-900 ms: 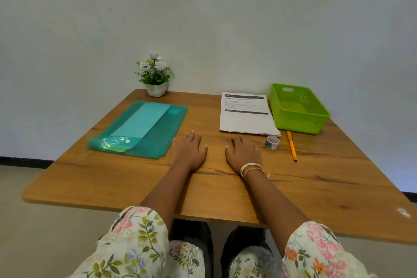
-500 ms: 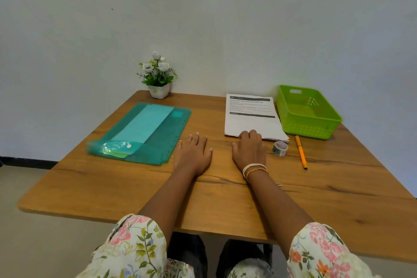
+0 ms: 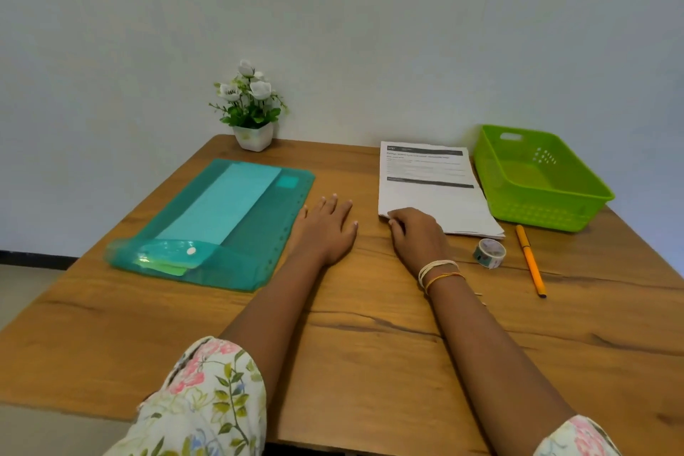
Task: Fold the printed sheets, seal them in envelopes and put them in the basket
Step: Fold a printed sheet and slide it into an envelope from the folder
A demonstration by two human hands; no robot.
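Observation:
A stack of printed sheets (image 3: 431,189) lies at the back right of the wooden table (image 3: 370,344). My right hand (image 3: 418,237) rests on the stack's near left corner, its fingers curled at the paper's edge. Whether it pinches a sheet is unclear. My left hand (image 3: 325,229) lies flat on the wood, fingers apart, holding nothing. A teal plastic folder (image 3: 222,226) with pale envelopes inside lies to the left. The green basket (image 3: 536,178) stands empty at the far right.
A roll of tape (image 3: 489,252) and an orange pen (image 3: 531,259) lie right of my right wrist. A small potted plant (image 3: 250,107) stands at the back against the wall. The table's edges drop off at left and right.
My right hand has slid forward from the bare wood onto the near left corner of the sheets and curled its fingers. My left hand has hardly moved. The camera has tilted down.

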